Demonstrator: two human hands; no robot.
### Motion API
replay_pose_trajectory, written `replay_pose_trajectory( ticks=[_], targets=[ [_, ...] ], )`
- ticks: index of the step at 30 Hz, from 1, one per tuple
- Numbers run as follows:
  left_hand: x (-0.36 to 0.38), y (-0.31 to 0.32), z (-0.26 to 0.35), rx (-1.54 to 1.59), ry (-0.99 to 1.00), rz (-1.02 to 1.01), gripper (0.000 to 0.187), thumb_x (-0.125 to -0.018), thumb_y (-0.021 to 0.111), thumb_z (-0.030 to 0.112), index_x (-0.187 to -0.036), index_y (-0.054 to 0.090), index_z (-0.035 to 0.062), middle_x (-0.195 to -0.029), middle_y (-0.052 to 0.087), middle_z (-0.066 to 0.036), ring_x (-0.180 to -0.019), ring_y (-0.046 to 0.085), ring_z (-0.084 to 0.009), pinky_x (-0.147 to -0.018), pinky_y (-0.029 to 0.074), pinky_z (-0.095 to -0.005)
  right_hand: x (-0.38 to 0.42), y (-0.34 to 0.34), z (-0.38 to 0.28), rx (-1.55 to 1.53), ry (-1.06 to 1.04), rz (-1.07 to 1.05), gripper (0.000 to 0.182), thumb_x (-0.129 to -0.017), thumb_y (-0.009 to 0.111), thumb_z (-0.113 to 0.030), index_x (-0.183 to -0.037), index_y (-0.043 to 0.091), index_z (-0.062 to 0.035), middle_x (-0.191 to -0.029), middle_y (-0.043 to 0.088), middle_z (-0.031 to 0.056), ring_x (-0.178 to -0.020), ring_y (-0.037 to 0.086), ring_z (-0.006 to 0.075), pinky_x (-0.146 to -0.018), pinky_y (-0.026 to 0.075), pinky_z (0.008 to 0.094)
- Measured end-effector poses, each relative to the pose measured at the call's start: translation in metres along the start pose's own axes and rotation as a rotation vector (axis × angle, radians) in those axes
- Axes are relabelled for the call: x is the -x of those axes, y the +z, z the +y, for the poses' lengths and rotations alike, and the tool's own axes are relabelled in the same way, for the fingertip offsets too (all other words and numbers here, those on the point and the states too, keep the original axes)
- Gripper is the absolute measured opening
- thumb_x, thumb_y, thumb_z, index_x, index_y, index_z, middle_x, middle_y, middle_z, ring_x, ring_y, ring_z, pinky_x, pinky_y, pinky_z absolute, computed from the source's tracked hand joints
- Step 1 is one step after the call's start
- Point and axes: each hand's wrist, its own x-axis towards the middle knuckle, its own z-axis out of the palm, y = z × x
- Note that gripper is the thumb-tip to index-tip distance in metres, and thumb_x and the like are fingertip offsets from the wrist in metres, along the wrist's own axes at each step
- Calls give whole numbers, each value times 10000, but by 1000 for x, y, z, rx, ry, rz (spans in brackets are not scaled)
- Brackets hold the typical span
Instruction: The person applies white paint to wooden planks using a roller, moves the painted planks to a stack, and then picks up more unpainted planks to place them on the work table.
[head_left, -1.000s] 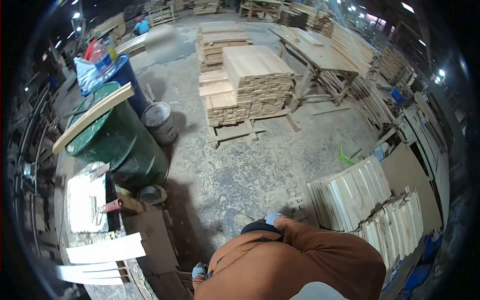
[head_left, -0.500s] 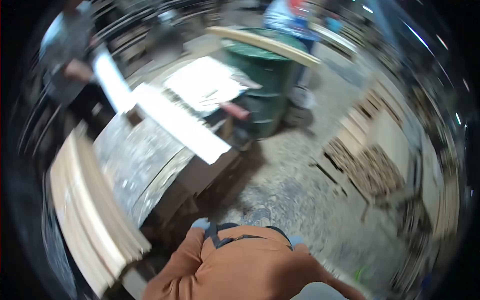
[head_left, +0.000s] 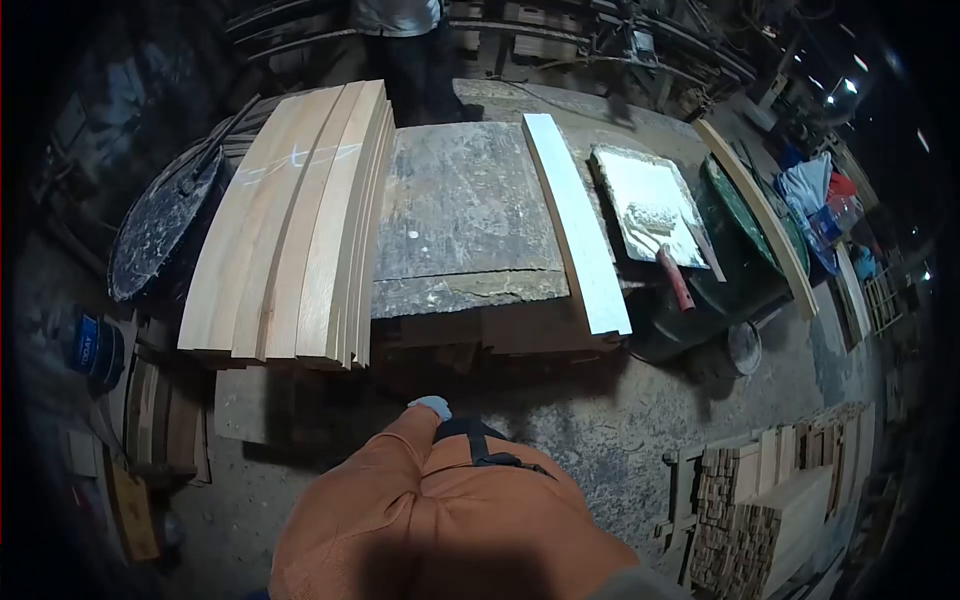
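My left hand [head_left: 432, 406], in a pale glove, is beside my waist, below the front edge of the worn workbench [head_left: 470, 200]. Its fingers are too small to make out. My right hand does not show. On the bench's left side lies a stack of long wooden boards [head_left: 290, 220]. A white-coated board [head_left: 575, 220] lies along the right side. Right of it sits a tray [head_left: 650, 195] with white stuff in it, and a red-handled tool [head_left: 673, 275] rests on its near edge.
A person [head_left: 400, 18] stands behind the bench. A green drum [head_left: 735, 290] with a wooden strip [head_left: 760, 205] across it is at the right. Stacked wood [head_left: 760, 510] stands on the floor at the lower right. A dark round container [head_left: 165, 225] and a blue bucket [head_left: 97, 350] are at the left.
My view has swung left, so the bench now lies straight ahead. My right hand has left the view. The person behind the bench appears nearer the middle.
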Motion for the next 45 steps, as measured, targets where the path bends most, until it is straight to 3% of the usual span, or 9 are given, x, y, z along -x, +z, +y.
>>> replay_pose_trajectory(
  ticks=[8, 11, 17, 22, 24, 26, 30, 37, 45],
  targets=[
    [-28, 12, -5, 0, 83, -10, 612, -776, 553, 452, -1272, 488, 99, -1341, 443, -107, -1241, 410, -292, -1034, 317, -354, 13, 35, 19, -98, 31, 92, 296, -809, 495, -307, -962, 677, -129, -997, 642, 132, -911, 609, 350, -754, 487, 430],
    [-27, -2, 11, -100, 198, 4, 586, -771, 549, 433, -1242, 513, 87, -1319, 464, -116, -1215, 433, -318, -1000, 356, -386, 25, 52, 27, 437, -170, 8, 273, -804, 492, -276, -934, 684, -131, -986, 647, 126, -901, 616, 335, -746, 489, 428],
    [-94, 7, 24, 158, 333, -222, 455, -789, 599, 313, -1159, 565, 50, -1153, 589, -108, -1052, 561, -257, -905, 420, -319, 109, 13, -17, -143, 471, 178, 264, -799, 461, -196, -867, 689, -81, -922, 652, 157, -779, 637, 333, -652, 496, 459],
    [-144, 9, 72, -776, 855, -187, 304, -829, 525, 265, -1038, 613, 62, -1009, 634, -151, -939, 603, -283, -791, 481, -344, 131, 69, 11, -433, 758, 135, 244, -760, 487, -173, -849, 696, -84, -911, 657, 144, -804, 639, 344, -706, 510, 442],
    [-118, 9, 118, -1059, 957, -62, 301, -851, 464, 263, -1013, 616, 60, -1006, 627, -170, -950, 598, -324, -780, 490, -369, 148, 66, 32, -171, 415, -100, 256, -752, 538, -237, -889, 689, -83, -973, 647, 139, -868, 624, 348, -755, 500, 437],
    [-33, -5, 195, -967, 814, -50, 322, -855, 449, 280, -1029, 606, 59, -1031, 622, -162, -979, 586, -330, -788, 487, -379, 148, 53, 49, -814, 1033, -104, 359, -663, 702, -302, -960, 682, -99, -1064, 627, 120, -975, 599, 323, -783, 504, 392],
    [-18, 23, 275, -718, 414, 12, 357, -852, 461, 314, -1044, 587, 40, -1035, 622, -149, -965, 592, -324, -773, 487, -377, 141, 69, 132, -805, 923, 16, 351, -749, 581, -357, -949, 674, -83, -1027, 632, 138, -937, 600, 341, -801, 475, 410],
    [-144, 130, 373, -925, 1407, 187, 205, -833, 456, 216, -886, 590, 69, -853, 625, -169, -756, 616, -330, -650, 493, -422, 169, -54, 230, -627, 772, -176, 251, -847, 525, -223, -975, 672, -63, -1046, 631, 129, -882, 628, 288, -729, 516, 413],
    [-48, 146, 554, -728, 727, 20, 362, -833, 464, 357, -983, 618, 66, -1046, 597, -201, -1019, 537, -377, -816, 458, -429, 169, -29, 299, -1304, 912, 159, 348, -800, 535, -339, -1050, 664, -133, -1013, 655, 82, -844, 612, 284, -750, 474, 405]
  ],
)
